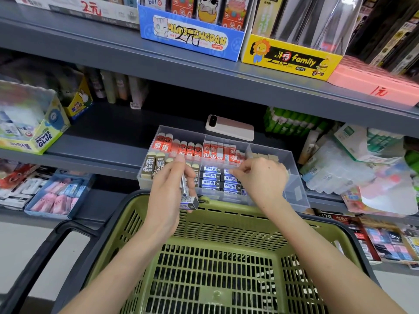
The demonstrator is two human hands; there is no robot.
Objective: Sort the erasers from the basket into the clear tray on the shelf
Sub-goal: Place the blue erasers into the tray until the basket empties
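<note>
Head view: left hand point(168, 193) grips stacked erasers point(188, 203), right hand point(263, 178) curls into the tray point(297, 195), grasp unclear; the stack could spill into the basket point(229, 219).

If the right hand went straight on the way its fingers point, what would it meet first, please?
The right hand would likely meet the blue-and-black erasers in the clear tray; depth is unclear.
</note>
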